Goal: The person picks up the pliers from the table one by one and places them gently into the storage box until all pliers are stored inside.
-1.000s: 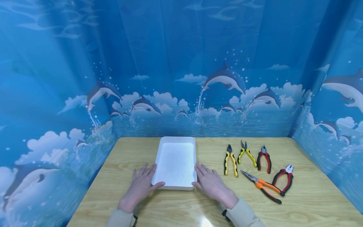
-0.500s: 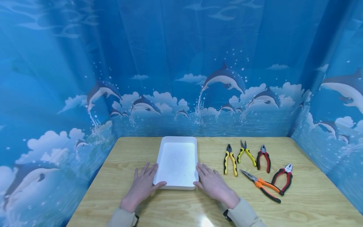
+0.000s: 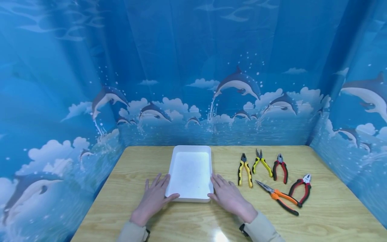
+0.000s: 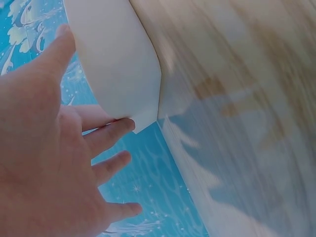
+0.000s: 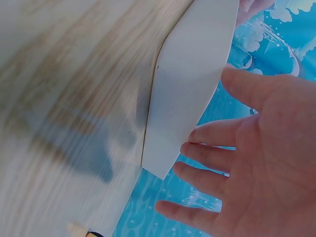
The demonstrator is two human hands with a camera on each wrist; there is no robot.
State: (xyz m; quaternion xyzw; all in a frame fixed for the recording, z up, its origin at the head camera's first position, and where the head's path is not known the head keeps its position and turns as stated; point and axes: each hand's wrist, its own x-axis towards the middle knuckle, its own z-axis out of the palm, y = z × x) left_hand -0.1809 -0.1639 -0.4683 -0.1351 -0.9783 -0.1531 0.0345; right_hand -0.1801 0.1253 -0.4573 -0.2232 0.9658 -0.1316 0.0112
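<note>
A white rectangular tray (image 3: 190, 174) lies flat on the table, slightly left of centre in the head view, with nothing in it. The left hand (image 3: 153, 199) touches its near left corner, thumb at the front rim and fingertips along the left side. On the opposite side the right hand (image 3: 229, 197) touches the near right corner in much the same way. Fairly straight, spread fingers show in both wrist views, where the outer wall of the tray (image 4: 116, 54) meets the fingertips. Neither hand wraps round the tray.
Right of the tray lie yellow-black pliers (image 3: 240, 173), smaller yellow-black long-nose pliers (image 3: 266, 165) and red-black pliers (image 3: 285, 171). Nearer, orange-black long-nose pliers (image 3: 275, 195) touch or overlap red-black cutters (image 3: 307, 188). A blue dolphin-print curtain (image 3: 187, 67) surrounds the wooden table (image 3: 187, 225).
Both hands and the tray between them have shifted slightly to the right. The pliers keep their places on the table; the head view has turned a little.
</note>
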